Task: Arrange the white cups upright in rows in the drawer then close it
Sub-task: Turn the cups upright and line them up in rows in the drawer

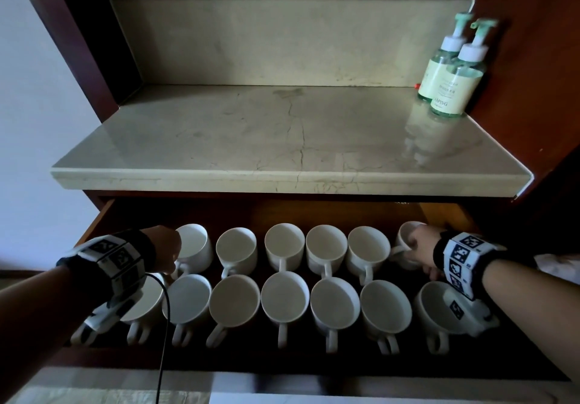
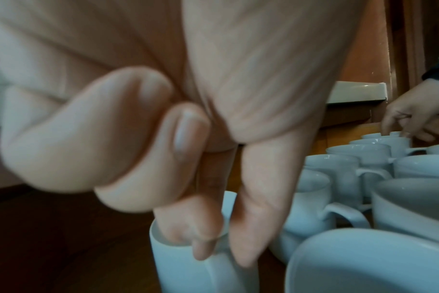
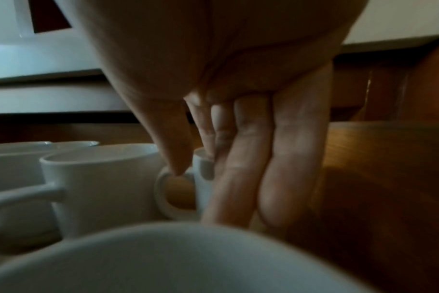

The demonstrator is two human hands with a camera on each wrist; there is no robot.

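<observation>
Your drawer [image 1: 445,212] is pulled open under the marble worktop [image 1: 282,140], and the white cups [image 1: 284,297] stand upright in two rows inside it – handles mostly pointing out toward you, away from the worktop.

Your left hand [image 1: 164,249] is on the back-row cup [image 1: 194,246] at the far left end of the drawer. From the left wrist view the grip is a pinch: one fingertip [image 2: 188,230] dips inside the rim, another finger runs down the outside by the handle, and the remaining fingers are curled up into the palm.

Your right hand [image 1: 422,246] is at the opposite end, on the last back-row cup [image 1: 405,234] next to the drawer's right wall. In the right wrist view the thumb [image 3: 176,150] comes down on top of that cup's handle [image 3: 163,194] while the fingers go over the rim and down the body – so that grip is closed around the cup, not spread. The handle on this one points sideways toward its neighbour rather than out toward you.

Two green pump bottles [image 1: 452,67] sit on the worktop's back right corner, touching each other.
</observation>
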